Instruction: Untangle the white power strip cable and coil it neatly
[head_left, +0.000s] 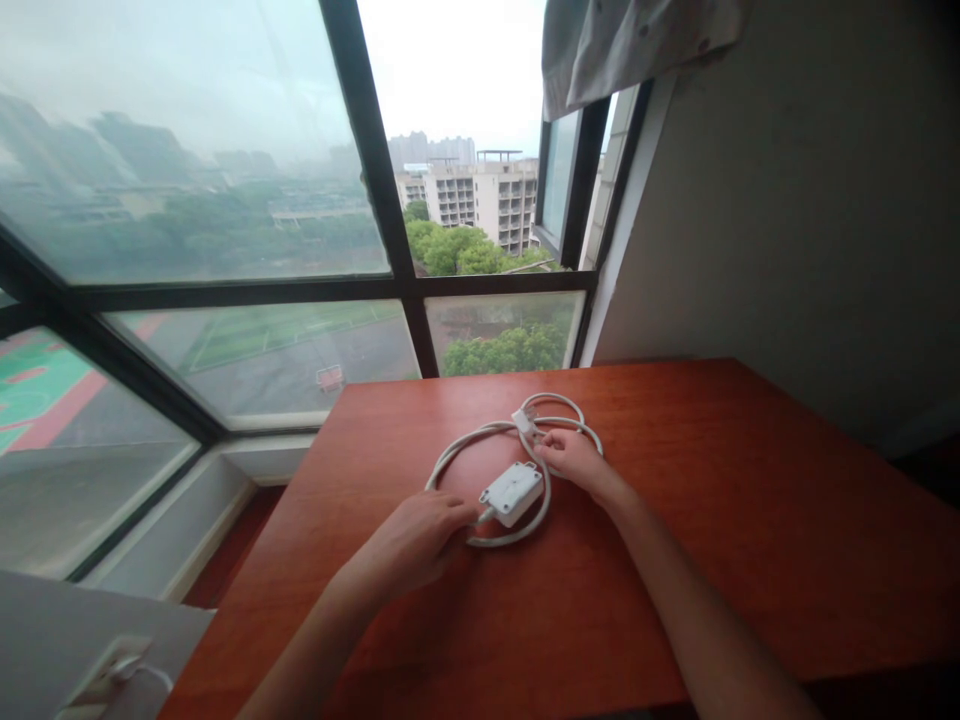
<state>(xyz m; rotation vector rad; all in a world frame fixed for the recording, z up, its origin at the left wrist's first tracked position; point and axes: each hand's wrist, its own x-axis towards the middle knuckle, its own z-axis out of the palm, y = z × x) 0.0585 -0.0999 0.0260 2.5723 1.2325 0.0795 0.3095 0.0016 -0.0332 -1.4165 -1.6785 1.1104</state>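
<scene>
A white cable (491, 430) lies in loose loops on a reddish-brown wooden table. Inside the loops sits a white rectangular box (514, 491) with small tabs at its edges, the cable entering at its near left corner. At that corner the fingers of my left hand (427, 535) are closed round the cable; their tips are partly hidden. Just right of a small white plug-like piece (524, 421), my right hand (574, 460) pinches the cable, fingers pressed together. The plug-like piece lies at the far side of the loops, its details too small to tell.
The wooden table (750, 500) reaches to dark-framed windows (255, 292) at the back and left. A grey wall (787, 230) stands on the right. A bunched curtain (630, 45) hangs above an open window sash. At lower left, a wall socket (112, 670) has a white cord.
</scene>
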